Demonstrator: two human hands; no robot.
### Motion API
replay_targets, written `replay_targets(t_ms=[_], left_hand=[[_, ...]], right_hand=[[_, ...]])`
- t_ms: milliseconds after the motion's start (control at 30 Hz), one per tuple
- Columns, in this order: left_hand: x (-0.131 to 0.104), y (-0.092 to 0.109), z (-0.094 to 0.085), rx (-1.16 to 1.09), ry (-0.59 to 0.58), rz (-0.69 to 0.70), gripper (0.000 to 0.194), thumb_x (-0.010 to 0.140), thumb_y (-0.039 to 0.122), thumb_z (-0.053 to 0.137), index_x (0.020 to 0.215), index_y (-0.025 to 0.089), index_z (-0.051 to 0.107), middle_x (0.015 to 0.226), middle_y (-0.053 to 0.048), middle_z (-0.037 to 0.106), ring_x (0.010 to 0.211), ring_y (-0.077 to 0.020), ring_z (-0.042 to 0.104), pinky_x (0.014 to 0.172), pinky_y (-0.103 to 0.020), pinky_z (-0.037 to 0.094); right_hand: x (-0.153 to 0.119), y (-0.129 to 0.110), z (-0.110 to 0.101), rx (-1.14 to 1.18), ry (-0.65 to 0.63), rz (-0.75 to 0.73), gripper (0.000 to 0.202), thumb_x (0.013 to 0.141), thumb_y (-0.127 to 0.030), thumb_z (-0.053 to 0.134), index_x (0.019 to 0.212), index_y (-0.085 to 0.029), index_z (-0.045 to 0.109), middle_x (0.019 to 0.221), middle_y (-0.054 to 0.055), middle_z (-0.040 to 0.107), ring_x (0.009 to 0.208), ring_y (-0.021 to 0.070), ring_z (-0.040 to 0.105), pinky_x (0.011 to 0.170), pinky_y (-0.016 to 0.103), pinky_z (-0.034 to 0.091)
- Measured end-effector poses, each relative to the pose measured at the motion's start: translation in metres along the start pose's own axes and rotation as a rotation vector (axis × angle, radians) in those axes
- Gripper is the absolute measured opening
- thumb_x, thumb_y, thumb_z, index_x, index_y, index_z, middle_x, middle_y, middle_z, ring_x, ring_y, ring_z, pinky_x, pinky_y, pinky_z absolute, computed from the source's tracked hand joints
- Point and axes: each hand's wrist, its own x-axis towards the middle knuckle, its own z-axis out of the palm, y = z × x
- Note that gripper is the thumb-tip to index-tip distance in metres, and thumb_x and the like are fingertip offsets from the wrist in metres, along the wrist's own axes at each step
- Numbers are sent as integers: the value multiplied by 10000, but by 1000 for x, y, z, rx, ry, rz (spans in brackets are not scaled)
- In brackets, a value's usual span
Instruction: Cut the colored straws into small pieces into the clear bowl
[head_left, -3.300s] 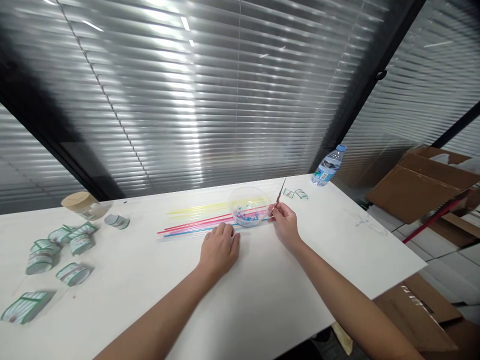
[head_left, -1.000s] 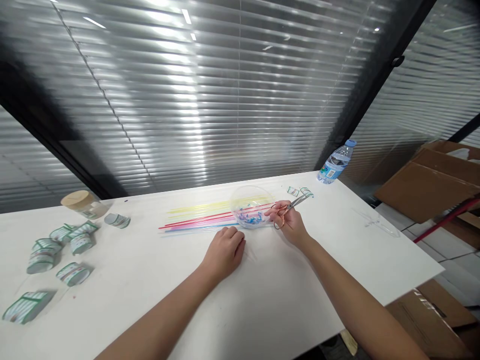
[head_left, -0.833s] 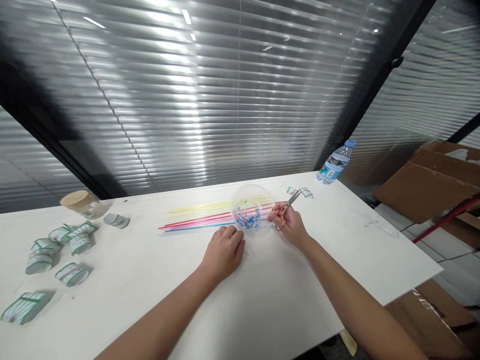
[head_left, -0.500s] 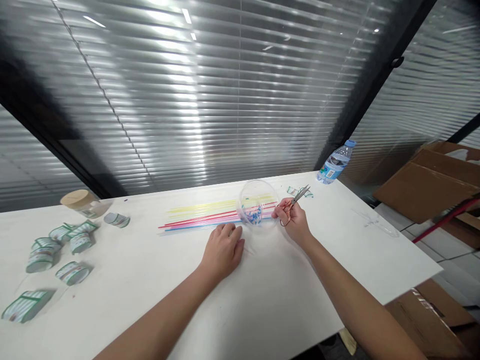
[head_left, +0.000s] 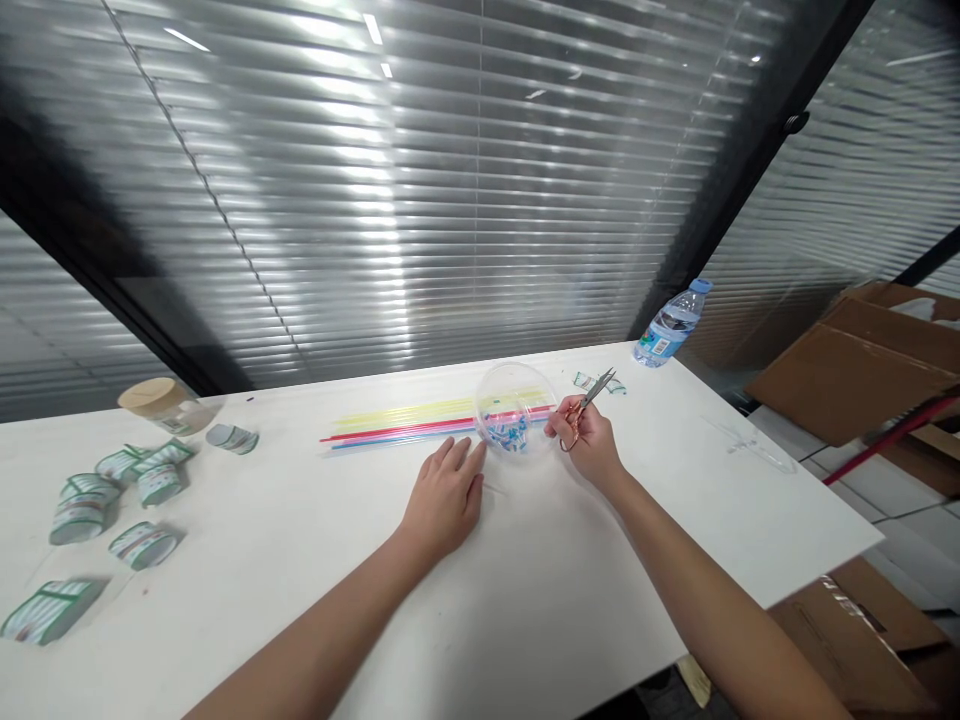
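Resting on the white tabletop around the middle of the frame, the bare left hand is loosely spread, nothing in its grasp that I can see. Just right of centre, the bare right hand has its fingers closed around one pair of scissors with copper-coloured handles and steel blades. Between the two hands there's one round, clear plastic bowl holding tiny blue and pale pieces — too small and jumbled to count. Looks part-done to me: a decent pile snipped, but the long, thin yellow, red and blue plastic strips mid-frame are uncut lengths — several, overlapping, no exact count. Farther back, upper right: one clear water bottle with a blue cap.
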Motion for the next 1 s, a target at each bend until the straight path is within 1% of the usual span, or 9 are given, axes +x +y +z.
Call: replay_targets(t_ms=[200,367,467,633,767,867,933,1000], left_hand=[[1,2,-2,22,-38,-22,463,940,222,330,1385,182,455,1437,-124,454,1359,-347,358,1058,-534,391],[1,6,-7,50,-92,-35,477,929,203,341,1392,202,455,1475,-124,413,1380,-354,339,1067,-539,379],[2,6,-6,73,-117,-42,487,931,220,351,1409,216,440,1505,-109,380,1404,-352,306,1090,-529,355],[3,4,-1,91,-92,-73,491,942,266,347,1425,213,423,1529,-85,350,1419,-341,283,1112,-515,332],[1,1,3,62,-48,-71,479,941,278,358,1403,184,439,1513,-99,375,1405,-339,311,1106,-522,338],[0,-1,4,20,-21,-71,457,918,239,364,1356,158,466,1480,-118,415,1389,-340,332,1093,-519,348],[0,-2,2,-27,14,-60,429,883,179,367,1290,146,498,1423,-127,467,1363,-321,364,1091,-503,350],[0,-1,-2,-96,54,-44,390,843,122,363,1196,148,526,1301,-129,547,1277,-285,450,1058,-471,383]], right_hand=[[0,1,-1,-85,-21,-23,366,828,-519,604,920,-187,480,688,14,616,693,137,644,649,223,492],[0,2,-2,-120,-24,-35,349,837,-505,602,933,-190,487,685,4,599,724,142,657,658,215,484],[0,2,-3,-149,-24,-57,351,841,-506,597,950,-189,492,695,5,604,724,143,660,661,216,483],[0,0,-4,-165,-25,-67,354,847,-510,586,953,-186,491,723,12,620,726,143,666,673,221,494],[0,-1,-4,-182,-13,-63,349,853,-511,577,952,-188,492,718,10,621,727,144,670,666,217,490],[0,-2,-4,-192,-4,-50,349,852,-513,575,954,-190,493,683,2,609,742,152,676,670,217,487],[0,-2,-4,-196,-4,-41,353,850,-517,574,958,-190,494,671,0,604,755,157,679,675,219,487],[0,-3,-3,-200,-2,-36,358,849,-520,572,962,-189,496,680,3,608,758,159,679,675,220,487]])
